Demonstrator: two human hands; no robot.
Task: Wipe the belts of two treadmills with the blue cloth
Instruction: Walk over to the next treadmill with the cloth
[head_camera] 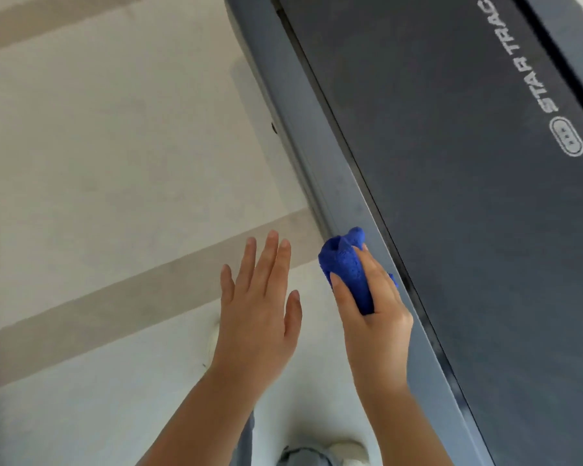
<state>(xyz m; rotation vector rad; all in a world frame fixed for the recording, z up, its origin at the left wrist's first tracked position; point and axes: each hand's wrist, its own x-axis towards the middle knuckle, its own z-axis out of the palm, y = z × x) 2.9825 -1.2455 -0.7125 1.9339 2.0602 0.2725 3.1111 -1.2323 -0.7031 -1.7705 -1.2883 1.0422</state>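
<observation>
Over the grey side rail (303, 129) beside the dark belt (451, 163), our right hand (374, 311) grips the bunched blue cloth (345, 264). Fingers and palm hide much of it, and we cannot tell whether it touches the rail. Our left hand (260, 307) hovers near it above the pale floor (115, 146), fingers straight, holding nothing. The belt's STAR TRAC lettering (519, 58) is blurred, and the belt is cut off on the right.

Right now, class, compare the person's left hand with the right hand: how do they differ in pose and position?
The left hand is open with straight fingers and holds nothing; the right hand curls round the bunched blue cloth. The left hand is over the pale floor; the right hand is over the treadmill's side rail. Both are bare, and neither is on the belt.
</observation>
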